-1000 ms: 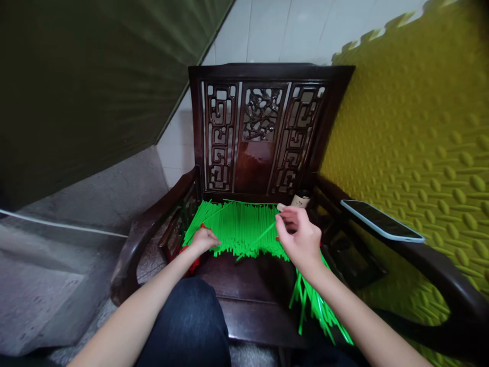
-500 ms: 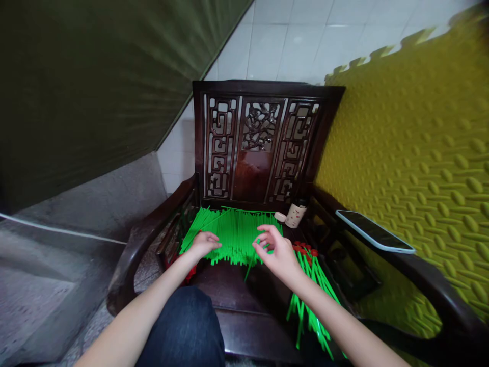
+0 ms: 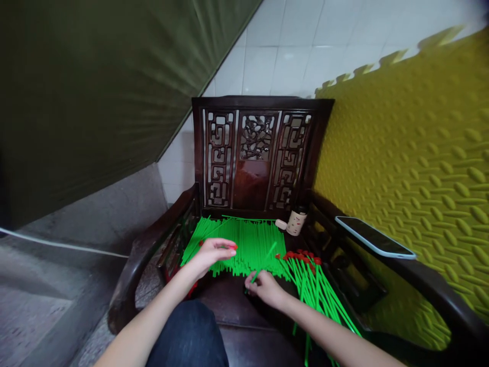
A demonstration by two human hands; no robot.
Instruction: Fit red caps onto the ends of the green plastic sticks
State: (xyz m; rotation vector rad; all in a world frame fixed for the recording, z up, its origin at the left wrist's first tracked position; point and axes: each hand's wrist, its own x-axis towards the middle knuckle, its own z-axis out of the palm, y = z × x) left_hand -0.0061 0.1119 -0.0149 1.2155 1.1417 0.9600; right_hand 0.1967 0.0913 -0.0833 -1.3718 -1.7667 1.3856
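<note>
My left hand (image 3: 214,253) pinches a small red piece (image 3: 234,247) between thumb and fingertips, above a wide layer of thin green sticks (image 3: 252,237) on the chair seat. Lower and to the right, my right hand (image 3: 267,289) is closed on one green stick (image 3: 272,250), which slants upward out of the fingers. Beside my right forearm lies a bunch of green sticks with red tips (image 3: 301,256), partly covered by the arm. More red pieces (image 3: 192,291) show past my left forearm, mostly hidden by it.
The dark wooden chair has a carved back (image 3: 254,186) and curved armrests. A patterned cup (image 3: 296,223) and a small pale case (image 3: 281,224) stand at the seat's back right. A phone (image 3: 374,237) rests on the right armrest, next to a yellow foam mat (image 3: 412,153).
My left hand has moved right, and the red piece now shows at its fingertips. My right hand has dropped lower, and its stick now points upward. The view has tilted up slightly.
</note>
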